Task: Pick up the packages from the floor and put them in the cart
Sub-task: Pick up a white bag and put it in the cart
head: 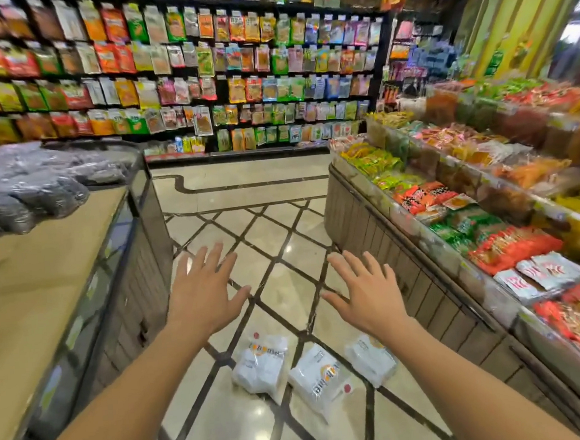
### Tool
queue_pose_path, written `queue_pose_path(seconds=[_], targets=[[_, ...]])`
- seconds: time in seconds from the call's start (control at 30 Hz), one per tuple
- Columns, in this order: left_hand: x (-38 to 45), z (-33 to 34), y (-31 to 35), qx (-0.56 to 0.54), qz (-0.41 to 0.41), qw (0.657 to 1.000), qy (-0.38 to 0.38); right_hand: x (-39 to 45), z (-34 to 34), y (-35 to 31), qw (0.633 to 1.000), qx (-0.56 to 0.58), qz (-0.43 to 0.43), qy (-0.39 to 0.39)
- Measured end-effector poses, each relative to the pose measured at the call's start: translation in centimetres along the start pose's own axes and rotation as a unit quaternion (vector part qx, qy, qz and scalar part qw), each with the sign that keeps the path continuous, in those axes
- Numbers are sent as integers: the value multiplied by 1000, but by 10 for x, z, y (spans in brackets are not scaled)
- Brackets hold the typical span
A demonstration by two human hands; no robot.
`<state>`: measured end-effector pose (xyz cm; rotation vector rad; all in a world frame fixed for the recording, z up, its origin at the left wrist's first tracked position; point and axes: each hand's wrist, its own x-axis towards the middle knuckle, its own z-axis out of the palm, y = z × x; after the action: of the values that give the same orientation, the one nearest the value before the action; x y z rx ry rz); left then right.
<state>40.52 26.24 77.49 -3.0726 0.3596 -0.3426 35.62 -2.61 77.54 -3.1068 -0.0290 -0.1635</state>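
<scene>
Glossy beige tiled floor (275,227) with dark diagonal lines; three white plastic packages (261,366) (322,377) (370,358) lie on it in a row, close together

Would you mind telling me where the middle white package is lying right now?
In the head view the middle white package lies on the tiled floor, low and centre-right, between two other white packages.

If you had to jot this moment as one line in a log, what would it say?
left hand: open, empty | right hand: open, empty | packages: three, white, on floor, untouched | cart: not in view
</scene>
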Motion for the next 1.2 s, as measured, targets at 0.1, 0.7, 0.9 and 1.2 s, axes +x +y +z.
queue_pose_path(seconds=[0.1,0.7,0.9,1.2], targets=[[40,18,-13,-3,-11,1000,-7,55,16,-4,1000,5,-3,-7],[330,213,-33,-52,-63,985,-153,377,191,34,985,60,7,-162],[339,354,-20,-131,-90,949,-272,377,315,42,959,114,58,-253],[303,641,-48,-145,-110,907,-380,347,601,6,881,214,146,-397]])
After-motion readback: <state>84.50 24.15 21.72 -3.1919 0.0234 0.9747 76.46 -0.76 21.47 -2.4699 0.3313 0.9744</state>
